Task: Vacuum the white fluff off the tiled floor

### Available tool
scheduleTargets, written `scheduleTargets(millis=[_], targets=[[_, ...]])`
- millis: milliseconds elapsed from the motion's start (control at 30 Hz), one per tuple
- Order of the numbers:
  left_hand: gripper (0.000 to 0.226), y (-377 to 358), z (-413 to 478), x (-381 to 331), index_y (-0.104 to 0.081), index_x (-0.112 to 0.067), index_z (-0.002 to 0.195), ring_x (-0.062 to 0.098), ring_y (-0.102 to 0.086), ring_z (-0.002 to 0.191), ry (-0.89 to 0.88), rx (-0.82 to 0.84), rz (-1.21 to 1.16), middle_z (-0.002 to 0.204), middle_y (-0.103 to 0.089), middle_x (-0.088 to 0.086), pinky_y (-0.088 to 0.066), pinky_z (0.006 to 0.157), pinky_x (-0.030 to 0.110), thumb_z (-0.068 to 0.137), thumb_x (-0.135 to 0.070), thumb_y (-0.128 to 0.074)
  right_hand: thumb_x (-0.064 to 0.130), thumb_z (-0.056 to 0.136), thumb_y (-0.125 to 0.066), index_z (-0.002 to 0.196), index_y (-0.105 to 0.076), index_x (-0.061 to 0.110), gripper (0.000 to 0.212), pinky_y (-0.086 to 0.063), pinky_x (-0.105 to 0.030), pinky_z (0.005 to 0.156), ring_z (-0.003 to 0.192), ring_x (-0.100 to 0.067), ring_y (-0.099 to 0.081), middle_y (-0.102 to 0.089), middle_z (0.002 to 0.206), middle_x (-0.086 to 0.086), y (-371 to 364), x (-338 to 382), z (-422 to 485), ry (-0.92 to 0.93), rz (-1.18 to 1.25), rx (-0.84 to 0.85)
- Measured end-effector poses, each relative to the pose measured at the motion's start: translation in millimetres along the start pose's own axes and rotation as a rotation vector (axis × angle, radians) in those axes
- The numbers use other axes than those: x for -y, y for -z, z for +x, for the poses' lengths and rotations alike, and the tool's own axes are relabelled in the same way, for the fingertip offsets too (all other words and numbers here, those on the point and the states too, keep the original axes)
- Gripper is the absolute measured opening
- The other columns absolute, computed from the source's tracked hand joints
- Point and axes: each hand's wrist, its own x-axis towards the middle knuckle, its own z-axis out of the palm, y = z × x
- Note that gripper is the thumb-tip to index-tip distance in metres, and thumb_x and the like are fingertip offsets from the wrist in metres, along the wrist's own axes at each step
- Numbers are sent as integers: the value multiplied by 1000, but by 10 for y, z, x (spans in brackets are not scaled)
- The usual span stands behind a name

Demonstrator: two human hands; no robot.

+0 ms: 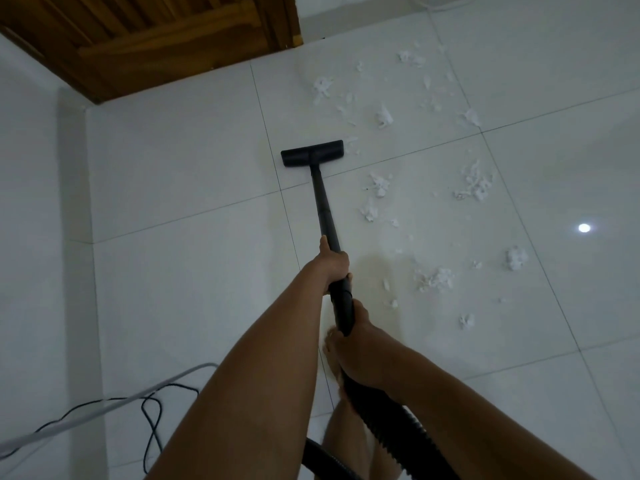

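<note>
Both hands grip the wand (323, 206), left hand (333, 263) ahead of right hand (356, 344). Its head (311, 153) sits left of the fluff (381, 116), which lies mostly uncollected across the floor (173, 168).

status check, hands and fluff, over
Left hand and right hand both grip the wand. Nozzle down on tile, white fluff scattered right of it. Cords lie back-left.
</note>
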Motion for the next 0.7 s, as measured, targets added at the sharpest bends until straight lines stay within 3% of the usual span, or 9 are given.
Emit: scheduleTargets(millis=[167, 267, 400, 500, 700], targets=[[73, 171, 144, -304, 11, -46, 155, 16, -54, 63, -4, 1, -17, 85, -58, 10, -54, 59, 30, 105, -17, -34, 19, 106, -39, 155, -2, 51, 70, -52, -26, 42, 40, -16, -57, -64, 106, -26, 92, 347, 134, -26, 18, 19], [73, 271, 244, -478, 10, -45, 156, 15, -54, 63, -9, -5, -21, 87, -58, 10, -54, 59, 30, 105, -18, -35, 18, 107, -39, 158, 0, 45, 70, -46, -20, 38, 40, -13, -56, -64, 104, -23, 158, 555, 207, -7, -23, 1], [74, 398, 353, -728, 9, -47, 156, 15, -55, 66, 1, -4, -27, 84, -58, 9, -57, 70, 33, 104, -17, -36, 18, 107, -39, 160, -1, 38, 68, -38, -14, 31, 25, -6, -50, -58, 99, -20, 240, 826, 286, 5, -55, -21], [75, 471, 372, -917, 9, -47, 155, 15, -55, 62, 6, -2, -23, 80, -59, 9, -55, 60, 31, 104, -16, -35, 18, 107, -40, 160, -1, 37, 68, -38, -13, 31, 23, -4, -48, -57, 99, -20, 318, 1010, 329, 11, -67, -30], [74, 488, 386, -1201, 10, -47, 155, 16, -56, 64, 9, -11, -22, 84, -59, 10, -54, 56, 30, 105, -18, -35, 18, 109, -39, 161, 0, 35, 68, -35, -12, 29, 27, -4, -49, -57, 99, -18, 531, 1244, 325, 22, -86, -14]])
